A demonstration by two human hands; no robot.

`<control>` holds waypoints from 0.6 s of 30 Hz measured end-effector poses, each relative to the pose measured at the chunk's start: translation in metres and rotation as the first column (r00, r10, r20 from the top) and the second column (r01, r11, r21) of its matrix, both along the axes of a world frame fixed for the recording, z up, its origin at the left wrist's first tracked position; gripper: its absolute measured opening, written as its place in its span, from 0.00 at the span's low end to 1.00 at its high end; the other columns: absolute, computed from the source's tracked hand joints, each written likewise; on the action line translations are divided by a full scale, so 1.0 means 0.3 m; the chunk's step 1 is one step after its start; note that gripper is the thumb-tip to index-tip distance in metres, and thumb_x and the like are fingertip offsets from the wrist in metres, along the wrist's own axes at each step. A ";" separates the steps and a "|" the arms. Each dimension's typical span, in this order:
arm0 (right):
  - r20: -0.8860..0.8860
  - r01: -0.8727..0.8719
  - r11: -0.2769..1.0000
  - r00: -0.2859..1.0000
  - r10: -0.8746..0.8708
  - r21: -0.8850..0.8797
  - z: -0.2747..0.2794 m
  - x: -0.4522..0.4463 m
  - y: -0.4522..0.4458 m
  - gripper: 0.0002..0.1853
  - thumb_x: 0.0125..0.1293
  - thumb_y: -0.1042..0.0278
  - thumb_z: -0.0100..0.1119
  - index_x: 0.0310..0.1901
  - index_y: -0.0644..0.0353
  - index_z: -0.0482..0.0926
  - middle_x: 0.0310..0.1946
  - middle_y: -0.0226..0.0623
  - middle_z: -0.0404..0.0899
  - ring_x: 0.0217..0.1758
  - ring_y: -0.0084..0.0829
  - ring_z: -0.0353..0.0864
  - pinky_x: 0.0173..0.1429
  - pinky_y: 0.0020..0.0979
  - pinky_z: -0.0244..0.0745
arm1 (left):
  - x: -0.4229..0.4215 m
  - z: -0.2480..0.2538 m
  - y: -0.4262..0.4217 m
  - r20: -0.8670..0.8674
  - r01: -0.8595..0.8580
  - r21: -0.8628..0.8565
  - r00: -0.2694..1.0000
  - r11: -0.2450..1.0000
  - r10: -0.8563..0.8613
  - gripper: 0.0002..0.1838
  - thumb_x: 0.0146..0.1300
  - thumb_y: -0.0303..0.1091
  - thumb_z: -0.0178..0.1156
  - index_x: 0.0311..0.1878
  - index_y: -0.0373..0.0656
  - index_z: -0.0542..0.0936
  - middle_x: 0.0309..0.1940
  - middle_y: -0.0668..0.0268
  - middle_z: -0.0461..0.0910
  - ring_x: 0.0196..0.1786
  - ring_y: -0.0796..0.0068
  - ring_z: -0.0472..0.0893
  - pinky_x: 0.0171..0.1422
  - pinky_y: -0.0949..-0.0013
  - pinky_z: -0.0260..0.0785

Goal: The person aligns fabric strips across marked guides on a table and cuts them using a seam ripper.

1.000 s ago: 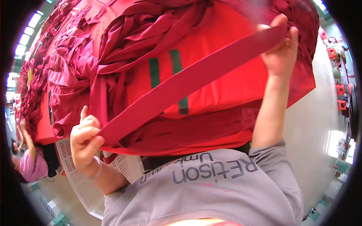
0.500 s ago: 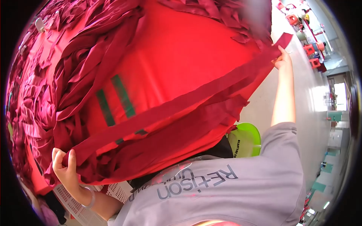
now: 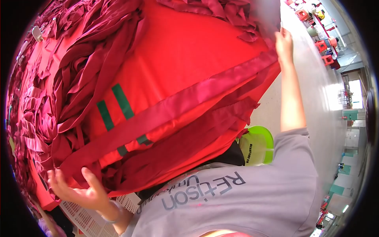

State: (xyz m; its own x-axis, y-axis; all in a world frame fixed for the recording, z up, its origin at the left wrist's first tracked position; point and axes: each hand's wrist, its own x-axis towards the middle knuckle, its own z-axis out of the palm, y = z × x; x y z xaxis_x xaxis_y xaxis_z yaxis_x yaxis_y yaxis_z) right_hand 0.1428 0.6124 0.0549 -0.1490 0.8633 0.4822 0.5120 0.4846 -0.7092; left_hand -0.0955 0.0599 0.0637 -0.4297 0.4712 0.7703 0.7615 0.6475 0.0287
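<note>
A long dark-red cloth strip (image 3: 173, 104) lies diagonally across the bright red cloth (image 3: 189, 51), over several green strips (image 3: 122, 101). My left hand (image 3: 81, 191) is palm up at the strip's lower left end, its fingers spread and holding nothing. At the far right edge of the red cloth, my right hand (image 3: 285, 46) is raised beside the strip's upper end. Its fingers are loosely bent and slightly apart, with no cloth visible between the tips. Another dark-red band (image 3: 189, 138) runs along the near edge.
Piles of dark-red strips (image 3: 92, 59) cover the left side, with more at the top (image 3: 225, 12). A white perforated crate (image 3: 89, 219) stands below my left hand. A green-rimmed item (image 3: 258, 146) is beside my shirt. Red stools (image 3: 320, 46) stand far right; part of another person (image 3: 49, 225) shows lower left.
My left hand has let go of the strip and opened. My right hand has moved up and slightly left, off the strip's end. The strip has come down onto the red cloth.
</note>
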 end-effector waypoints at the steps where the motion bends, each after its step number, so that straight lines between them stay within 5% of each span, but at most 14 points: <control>1: 0.010 -0.120 0.993 0.993 0.120 -0.016 0.010 -0.072 -0.136 0.23 0.63 0.65 0.50 0.56 0.71 0.72 0.52 0.50 0.78 0.57 0.39 0.76 0.62 0.35 0.68 | 0.035 -0.014 0.036 0.003 0.121 0.050 0.993 0.991 -0.122 0.23 0.58 0.33 0.61 0.56 0.36 0.72 0.58 0.51 0.69 0.61 0.50 0.69 0.64 0.51 0.62; 2: 0.068 -0.303 0.953 0.950 0.304 -0.022 0.008 -0.124 -0.250 0.21 0.65 0.66 0.50 0.57 0.71 0.71 0.52 0.49 0.78 0.57 0.38 0.76 0.61 0.33 0.69 | 0.091 -0.012 0.074 0.164 0.203 -0.066 0.968 0.977 -0.190 0.18 0.57 0.32 0.60 0.51 0.36 0.76 0.54 0.51 0.73 0.58 0.48 0.71 0.63 0.49 0.63; 3: 0.103 -0.465 0.884 0.878 0.468 -0.054 0.028 -0.180 -0.398 0.20 0.69 0.67 0.53 0.61 0.64 0.71 0.47 0.34 0.78 0.36 0.20 0.72 0.40 0.21 0.72 | 0.117 -0.008 0.136 0.334 0.360 -0.066 0.887 0.931 -0.319 0.16 0.54 0.29 0.61 0.47 0.36 0.79 0.51 0.52 0.76 0.58 0.47 0.72 0.63 0.50 0.62; 4: -0.030 -0.542 0.825 0.838 0.545 -0.160 0.047 -0.244 -0.564 0.19 0.64 0.74 0.54 0.56 0.72 0.72 0.46 0.51 0.78 0.51 0.37 0.79 0.56 0.31 0.72 | 0.132 -0.015 0.168 0.411 0.395 -0.151 0.859 0.906 -0.306 0.18 0.52 0.27 0.62 0.49 0.37 0.80 0.54 0.54 0.75 0.60 0.49 0.72 0.64 0.52 0.62; 5: 0.147 -0.746 0.662 0.664 0.733 0.067 0.029 -0.277 -0.651 0.20 0.62 0.77 0.55 0.56 0.74 0.71 0.39 0.52 0.77 0.43 0.42 0.78 0.51 0.32 0.73 | 0.128 -0.038 0.187 0.485 0.426 -0.149 0.818 0.892 -0.310 0.21 0.52 0.28 0.63 0.52 0.38 0.79 0.55 0.56 0.75 0.62 0.53 0.72 0.64 0.54 0.62; 7: 0.187 -0.876 0.483 0.474 0.860 -0.003 0.051 -0.324 -0.878 0.21 0.61 0.76 0.56 0.55 0.76 0.71 0.37 0.51 0.74 0.39 0.46 0.76 0.44 0.37 0.74 | 0.133 -0.074 0.205 0.560 0.413 -0.187 0.790 0.891 -0.249 0.23 0.54 0.32 0.64 0.55 0.42 0.77 0.59 0.59 0.73 0.63 0.53 0.69 0.63 0.53 0.63; 10: 0.439 -0.905 0.424 0.389 0.810 0.021 0.005 -0.350 -1.070 0.20 0.59 0.71 0.59 0.53 0.71 0.75 0.32 0.40 0.75 0.31 0.33 0.79 0.33 0.28 0.75 | 0.142 -0.101 0.200 0.560 0.389 -0.210 0.800 0.897 -0.216 0.23 0.54 0.36 0.64 0.55 0.45 0.77 0.60 0.62 0.72 0.62 0.54 0.70 0.61 0.48 0.64; 18: 0.673 -0.826 0.526 0.272 0.688 -0.204 0.030 -0.323 -1.148 0.20 0.61 0.72 0.59 0.54 0.67 0.74 0.27 0.38 0.76 0.25 0.34 0.79 0.28 0.31 0.74 | 0.136 -0.129 0.203 0.569 0.338 -0.136 0.796 0.931 -0.206 0.32 0.48 0.35 0.68 0.60 0.47 0.74 0.62 0.63 0.71 0.60 0.59 0.70 0.61 0.59 0.63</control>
State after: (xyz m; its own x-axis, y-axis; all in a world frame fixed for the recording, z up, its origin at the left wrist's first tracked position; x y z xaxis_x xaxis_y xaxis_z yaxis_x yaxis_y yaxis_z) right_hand 0.0458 0.2678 0.0639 -0.9917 0.1098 0.0666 0.0892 0.9619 -0.2584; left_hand -0.0547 0.1209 0.0251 -0.5693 0.7591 0.3158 0.8108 0.4548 0.3683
